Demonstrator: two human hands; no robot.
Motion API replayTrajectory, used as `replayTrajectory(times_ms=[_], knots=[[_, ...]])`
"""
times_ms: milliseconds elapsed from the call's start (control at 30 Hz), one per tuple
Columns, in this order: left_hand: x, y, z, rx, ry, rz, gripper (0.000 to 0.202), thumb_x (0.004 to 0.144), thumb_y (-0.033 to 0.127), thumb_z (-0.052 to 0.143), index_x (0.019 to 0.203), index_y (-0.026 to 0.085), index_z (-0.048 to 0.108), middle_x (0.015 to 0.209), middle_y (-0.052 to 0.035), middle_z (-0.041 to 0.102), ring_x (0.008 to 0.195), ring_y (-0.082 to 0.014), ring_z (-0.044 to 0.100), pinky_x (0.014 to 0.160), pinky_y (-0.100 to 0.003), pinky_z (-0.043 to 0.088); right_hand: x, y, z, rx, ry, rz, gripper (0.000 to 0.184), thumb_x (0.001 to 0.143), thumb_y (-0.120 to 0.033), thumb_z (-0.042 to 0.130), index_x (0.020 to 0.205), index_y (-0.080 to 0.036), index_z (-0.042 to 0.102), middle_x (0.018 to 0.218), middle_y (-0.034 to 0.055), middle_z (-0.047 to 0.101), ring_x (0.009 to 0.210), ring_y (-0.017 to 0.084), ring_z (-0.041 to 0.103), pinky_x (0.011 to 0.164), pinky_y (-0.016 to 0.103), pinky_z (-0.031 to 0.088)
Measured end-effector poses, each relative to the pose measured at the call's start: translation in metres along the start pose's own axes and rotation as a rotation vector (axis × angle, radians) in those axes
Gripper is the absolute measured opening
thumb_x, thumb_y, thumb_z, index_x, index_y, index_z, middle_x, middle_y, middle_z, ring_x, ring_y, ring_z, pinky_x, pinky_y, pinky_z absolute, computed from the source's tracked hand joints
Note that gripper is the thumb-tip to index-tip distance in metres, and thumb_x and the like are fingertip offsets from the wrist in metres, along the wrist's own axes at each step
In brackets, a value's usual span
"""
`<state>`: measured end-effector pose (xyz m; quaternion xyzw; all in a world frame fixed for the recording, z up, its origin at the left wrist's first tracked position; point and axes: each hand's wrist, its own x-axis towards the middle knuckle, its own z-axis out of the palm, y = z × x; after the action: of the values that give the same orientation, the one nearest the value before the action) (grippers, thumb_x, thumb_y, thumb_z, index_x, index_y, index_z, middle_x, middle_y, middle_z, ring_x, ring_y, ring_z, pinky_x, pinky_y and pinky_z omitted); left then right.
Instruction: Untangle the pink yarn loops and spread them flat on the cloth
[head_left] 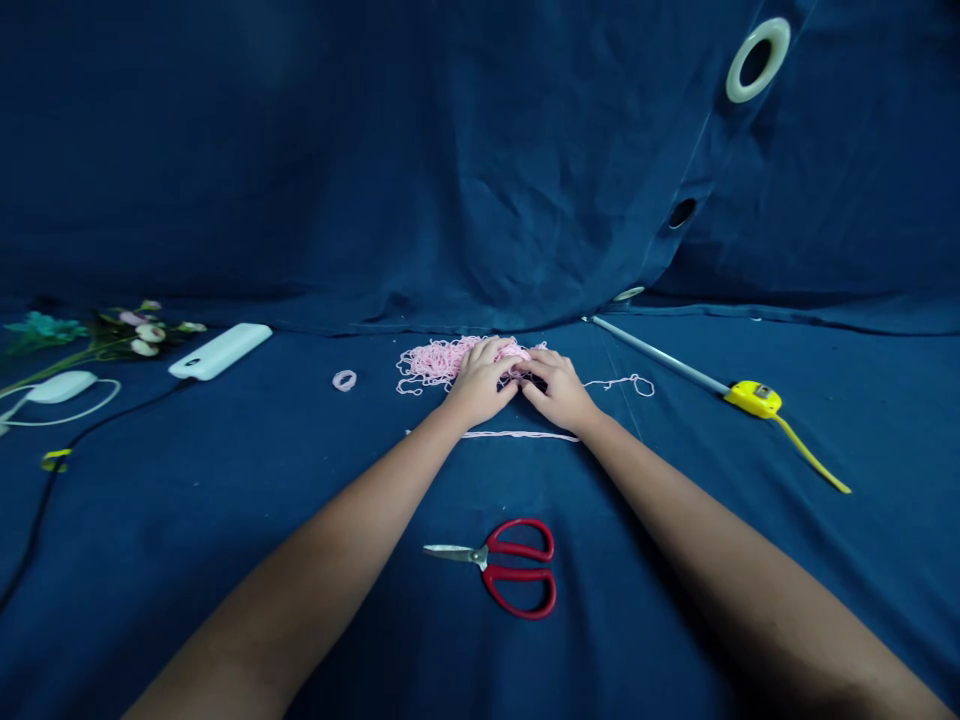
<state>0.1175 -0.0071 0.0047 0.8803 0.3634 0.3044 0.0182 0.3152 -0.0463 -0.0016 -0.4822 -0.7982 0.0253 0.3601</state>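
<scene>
1. Nearest: red-handled scissors [502,565] lie flat on the blue cloth [225,520]. The blades are closed and point left. They sit between the two forearms, touching neither.
2. Further in, a straight pink strand [517,435] runs across the cloth, passing under both wrists.
3. Left hand [480,382]: palm down, fingers curled in and closed on the pink yarn [439,362].
4. Right hand [559,390]: same posture, fingers bent and pinched onto the yarn. Its fingertips meet those of the left hand. How much yarn is gripped cannot be told, as the knuckles hide it.
5. The yarn is a loose tangled heap at centre of the cloth. Most of it spreads left of and behind the hands. A thin tail [626,383] trails off to the right.
6. A small yarn loop [344,380] lies left of the heap, apart from it.
7. Right side: a yellow tape measure [754,397] with its blade [652,352] drawn out toward the back.
8. Left side: a white power bank [220,351] and a white oval device [61,386]. A black cable [45,500] runs toward the near edge.
9. Far left: artificial flowers [142,330] lying on their side.
10. Behind: a blue curtain hung as a backdrop, with a white grommet [757,60] at upper right.
</scene>
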Motion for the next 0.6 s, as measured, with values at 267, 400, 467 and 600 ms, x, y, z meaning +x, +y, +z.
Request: replayTrajectory(times_ms=[267, 400, 467, 600], knots=[[0.003, -0.005, 0.003, 0.043, 0.049, -0.113, 0.033, 0.097, 0.026, 0.060, 0.128, 0.029, 0.071, 0.142, -0.0070, 0.063, 0.140, -0.0319, 0.050, 0.122, -0.053, 0.038, 0.000, 0.003, 0.002, -0.027, 0.116, 0.117, 0.051, 0.094, -0.023, 0.051, 0.144, -0.024, 0.064, 0.152, 0.0085, 0.062, 0.138, 0.032, 0.054, 0.114, 0.054, 0.040], [0.005, -0.005, -0.001, -0.013, 0.083, -0.135, 0.018, 0.099, 0.026, 0.058, 0.108, 0.027, 0.074, 0.125, -0.0059, 0.069, 0.129, -0.0290, 0.056, 0.116, -0.050, 0.043, 0.000, 0.003, 0.001, -0.048, 0.218, 0.164, 0.042, 0.093, -0.024, 0.052, 0.132, -0.025, 0.070, 0.146, 0.0091, 0.065, 0.142, 0.033, 0.050, 0.116, 0.056, 0.037], [0.005, -0.003, -0.003, -0.028, 0.097, -0.134, 0.011, 0.098, 0.025, 0.060, 0.096, 0.025, 0.071, 0.119, -0.0060, 0.070, 0.125, -0.0285, 0.058, 0.113, -0.048, 0.045, 0.000, 0.003, 0.001, -0.065, 0.224, 0.162, 0.030, 0.093, -0.025, 0.054, 0.116, -0.025, 0.074, 0.146, 0.0088, 0.064, 0.144, 0.034, 0.047, 0.116, 0.057, 0.036], [0.004, 0.000, -0.006, -0.062, 0.177, -0.206, 0.007, 0.094, 0.022, 0.063, 0.099, 0.024, 0.065, 0.110, -0.0060, 0.070, 0.114, -0.0279, 0.062, 0.106, -0.046, 0.048, -0.001, 0.000, 0.000, -0.048, 0.173, 0.117, 0.015, 0.092, -0.030, 0.059, 0.098, -0.024, 0.072, 0.133, 0.0097, 0.069, 0.131, 0.034, 0.055, 0.110, 0.053, 0.041]])
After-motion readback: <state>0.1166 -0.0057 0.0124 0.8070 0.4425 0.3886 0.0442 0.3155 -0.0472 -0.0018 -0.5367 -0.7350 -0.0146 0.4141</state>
